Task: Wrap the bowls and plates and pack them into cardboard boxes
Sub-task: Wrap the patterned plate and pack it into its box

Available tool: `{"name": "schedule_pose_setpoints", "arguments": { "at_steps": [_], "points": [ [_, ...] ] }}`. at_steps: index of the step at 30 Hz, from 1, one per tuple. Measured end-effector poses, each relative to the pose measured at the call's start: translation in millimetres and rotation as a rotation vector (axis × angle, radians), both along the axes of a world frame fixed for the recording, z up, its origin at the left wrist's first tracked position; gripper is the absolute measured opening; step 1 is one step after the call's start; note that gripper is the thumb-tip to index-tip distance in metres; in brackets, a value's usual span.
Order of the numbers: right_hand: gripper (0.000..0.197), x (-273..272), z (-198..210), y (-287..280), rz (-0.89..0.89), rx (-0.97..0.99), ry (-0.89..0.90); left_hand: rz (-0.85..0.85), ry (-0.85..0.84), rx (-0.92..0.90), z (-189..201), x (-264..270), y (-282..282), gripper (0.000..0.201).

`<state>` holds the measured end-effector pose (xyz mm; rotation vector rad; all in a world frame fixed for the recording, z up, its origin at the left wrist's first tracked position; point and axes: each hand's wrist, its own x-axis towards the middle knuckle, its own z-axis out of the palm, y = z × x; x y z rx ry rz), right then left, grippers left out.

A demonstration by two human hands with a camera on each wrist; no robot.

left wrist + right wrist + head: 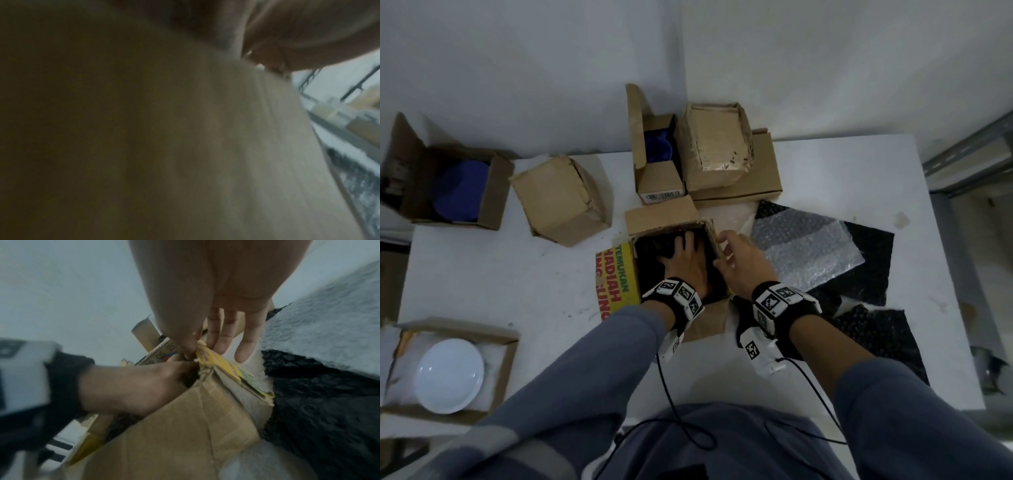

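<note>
An open cardboard box (664,214) with a yellow printed flap stands mid-table. Inside it lies a dark bundle (650,251), seemingly black bubble wrap; what it covers is hidden. My left hand (683,255) reaches down into the box with fingers spread, pressing on the bundle. My right hand (722,255) is at the box's right wall. In the right wrist view its thumb and forefinger pinch the torn top edge of the right flap (202,352), with the other fingers straight. The left wrist view shows only blurred cardboard wall (205,146).
A white bowl (450,375) sits in a box at the front left. A blue bowl (462,192) sits in a box at the far left, a blue item (658,147) in a box behind. Two closed boxes (558,198) (715,147) stand nearby. Clear bubble wrap (804,250) and black wrap (869,260) lie to the right.
</note>
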<state>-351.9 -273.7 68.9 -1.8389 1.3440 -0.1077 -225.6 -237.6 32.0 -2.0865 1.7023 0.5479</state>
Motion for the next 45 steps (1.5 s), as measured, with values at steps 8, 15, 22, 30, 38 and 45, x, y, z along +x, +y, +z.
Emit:
{"name": "schedule_pose_setpoints", "arguments": {
  "at_steps": [8,15,22,30,38,45],
  "points": [
    [0.064,10.7,16.3,0.4,0.188,-0.205,0.282,-0.126,-0.005,-0.068,30.8,28.1,19.5,0.085],
    [0.076,25.2,18.5,-1.9,0.34,-0.212,0.429,-0.032,0.141,0.009,16.9,30.2,20.0,0.104],
    [0.084,39.6,8.3,-7.5,0.424,-0.195,0.703,-0.019,0.287,-0.035,3.8,43.5,24.4,0.114],
    [0.044,50.9,0.4,-5.3,0.435,-0.289,0.91,-0.072,0.042,-0.119,25.3,47.0,40.2,0.087],
    [0.023,58.0,-3.6,-3.0,0.394,-0.308,0.892,0.098,0.139,0.172,16.1,43.1,22.5,0.098],
    [0.024,59.0,-3.0,-4.1,0.398,-0.299,0.896,0.198,0.258,0.292,21.3,47.0,15.3,0.117]
  ]
}}
